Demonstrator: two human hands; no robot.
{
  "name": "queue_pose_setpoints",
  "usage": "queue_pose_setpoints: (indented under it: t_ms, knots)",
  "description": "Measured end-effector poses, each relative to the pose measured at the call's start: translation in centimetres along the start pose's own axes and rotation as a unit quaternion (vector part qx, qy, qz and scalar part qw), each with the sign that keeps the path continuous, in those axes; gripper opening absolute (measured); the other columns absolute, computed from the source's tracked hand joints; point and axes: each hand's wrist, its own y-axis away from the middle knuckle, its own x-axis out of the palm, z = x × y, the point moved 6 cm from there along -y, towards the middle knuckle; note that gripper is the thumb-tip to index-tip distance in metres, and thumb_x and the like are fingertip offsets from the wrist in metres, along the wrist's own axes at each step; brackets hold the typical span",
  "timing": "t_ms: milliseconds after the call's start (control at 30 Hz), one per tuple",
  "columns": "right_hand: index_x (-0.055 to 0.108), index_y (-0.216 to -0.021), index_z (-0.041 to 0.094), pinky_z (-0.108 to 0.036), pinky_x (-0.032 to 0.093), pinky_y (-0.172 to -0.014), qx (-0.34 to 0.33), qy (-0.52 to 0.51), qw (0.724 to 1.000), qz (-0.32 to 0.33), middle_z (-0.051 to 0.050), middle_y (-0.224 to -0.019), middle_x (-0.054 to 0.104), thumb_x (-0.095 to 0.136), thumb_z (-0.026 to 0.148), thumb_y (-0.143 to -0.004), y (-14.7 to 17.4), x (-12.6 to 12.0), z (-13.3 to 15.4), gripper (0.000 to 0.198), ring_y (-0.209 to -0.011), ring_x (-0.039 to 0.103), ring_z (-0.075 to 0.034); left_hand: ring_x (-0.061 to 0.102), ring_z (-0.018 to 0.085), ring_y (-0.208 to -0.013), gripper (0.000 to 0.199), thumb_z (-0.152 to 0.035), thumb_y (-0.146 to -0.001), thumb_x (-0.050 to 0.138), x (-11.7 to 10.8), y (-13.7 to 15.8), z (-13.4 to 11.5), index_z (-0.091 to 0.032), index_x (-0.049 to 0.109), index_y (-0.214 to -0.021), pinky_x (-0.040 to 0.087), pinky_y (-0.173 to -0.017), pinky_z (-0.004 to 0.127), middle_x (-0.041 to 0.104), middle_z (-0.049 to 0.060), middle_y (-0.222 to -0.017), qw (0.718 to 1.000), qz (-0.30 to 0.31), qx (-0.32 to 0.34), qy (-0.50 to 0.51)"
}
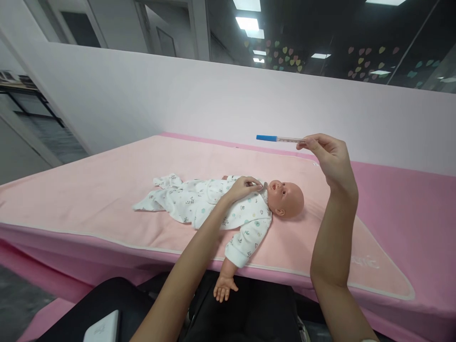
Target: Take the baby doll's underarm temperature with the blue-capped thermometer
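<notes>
Right hand is raised above the table, fingertips pinched narrowly on one end of a thermometer; the stick runs level, long axis left-right, blue cap pointing away to the left. It hangs in the air above and slightly behind the doll, well apart from it. Left hand rests on the doll's chest, fingers at the collar of the white printed romper, grasping nothing that shows; this hand is the nearer one to the doll. The doll lies face up on a pink mat, head to the right, one arm hanging over the near edge. Nothing stands between thermometer and doll. A white device lies on the lap.
</notes>
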Motion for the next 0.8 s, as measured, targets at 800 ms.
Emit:
queue_pose_setpoints:
  t_ms: [800]
  knots:
    - [0.060, -0.089, 0.023, -0.040, 0.048, -0.072, 0.146, 0.311, 0.939, 0.022, -0.010, -0.094, 0.064, 0.040, 0.038, -0.082, 20.0, 1.4, -7.8, 0.026, -0.084, 0.060, -0.026, 0.051, 0.009, -0.059, 0.020, -0.030, -0.064, 0.064, -0.4, -0.6, 1.8, -0.010, 0.066, -0.067, 0.037, -0.057, 0.021, 0.061, 0.002, -0.062, 0.985, -0.052, -0.025, 0.163]
